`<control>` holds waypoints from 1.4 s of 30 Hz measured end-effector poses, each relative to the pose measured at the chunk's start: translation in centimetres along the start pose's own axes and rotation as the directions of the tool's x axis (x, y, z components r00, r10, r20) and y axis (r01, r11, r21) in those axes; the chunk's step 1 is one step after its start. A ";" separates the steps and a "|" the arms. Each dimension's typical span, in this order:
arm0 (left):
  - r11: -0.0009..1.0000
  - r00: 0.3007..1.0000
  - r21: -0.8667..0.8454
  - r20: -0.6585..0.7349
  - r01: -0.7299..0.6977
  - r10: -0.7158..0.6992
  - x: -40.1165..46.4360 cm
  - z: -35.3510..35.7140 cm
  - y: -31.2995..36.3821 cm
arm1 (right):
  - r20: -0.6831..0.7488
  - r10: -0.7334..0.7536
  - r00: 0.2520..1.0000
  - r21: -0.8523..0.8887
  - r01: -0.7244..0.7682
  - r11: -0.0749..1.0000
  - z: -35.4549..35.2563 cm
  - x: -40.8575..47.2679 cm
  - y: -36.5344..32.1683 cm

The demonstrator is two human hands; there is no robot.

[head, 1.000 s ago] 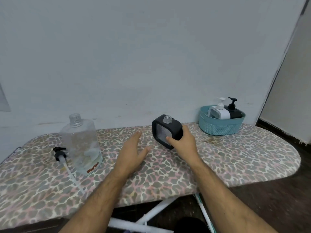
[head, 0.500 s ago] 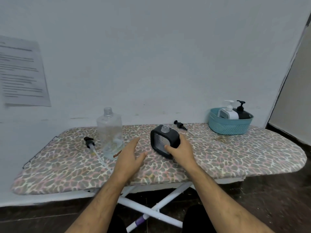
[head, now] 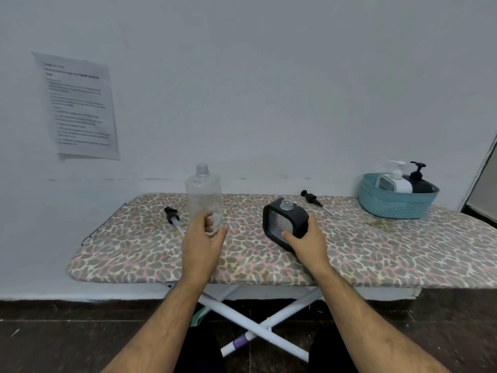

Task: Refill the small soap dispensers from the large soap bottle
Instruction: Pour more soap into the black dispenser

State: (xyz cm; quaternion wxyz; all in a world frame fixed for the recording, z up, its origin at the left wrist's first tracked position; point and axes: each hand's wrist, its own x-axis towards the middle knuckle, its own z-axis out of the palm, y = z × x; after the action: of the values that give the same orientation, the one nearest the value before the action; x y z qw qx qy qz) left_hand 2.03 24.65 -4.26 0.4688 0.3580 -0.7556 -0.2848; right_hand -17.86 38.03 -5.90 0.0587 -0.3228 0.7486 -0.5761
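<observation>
A large clear soap bottle stands uncapped on the leopard-print ironing board. Its pump with a long tube lies just to its left. My left hand is in front of the bottle's lower part, fingers spread and relaxed, thumb and fingertips close to it; contact is unclear. My right hand grips a small black square dispenser, uncapped and tilted toward me. Behind that dispenser lies its black pump.
A teal basket at the board's far right holds a white dispenser and a black dispenser. A printed paper sheet hangs on the wall. White crossed legs stand under the board over a dark floor.
My left hand has moved left and forward to the large bottle. The view has pulled back, showing more of the board and wall. My right hand keeps its grip on the black dispenser.
</observation>
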 end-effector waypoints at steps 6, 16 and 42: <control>0.986 0.966 -0.017 -0.201 0.164 -0.164 2.5 -0.4 -1.0 | -0.016 0.007 1.000 0.025 -0.006 1.000 0.3 0.1 0.7; 0.959 0.976 -0.185 0.080 0.214 -0.202 6.0 0.8 -2.6 | -0.018 -0.005 1.000 0.067 0.006 0.998 0.5 0.1 1.1; 0.958 0.969 0.214 0.199 -0.190 0.147 0.8 2.9 4.0 | -0.018 -0.068 0.998 -0.009 0.067 0.998 -4.8 -2.3 2.4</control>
State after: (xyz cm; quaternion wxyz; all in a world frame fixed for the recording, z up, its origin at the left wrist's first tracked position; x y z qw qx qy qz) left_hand -1.94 26.58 -1.91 0.3758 0.3168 -0.8510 -0.1851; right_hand -19.28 43.59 -7.13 0.0311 -0.3431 0.7403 -0.5773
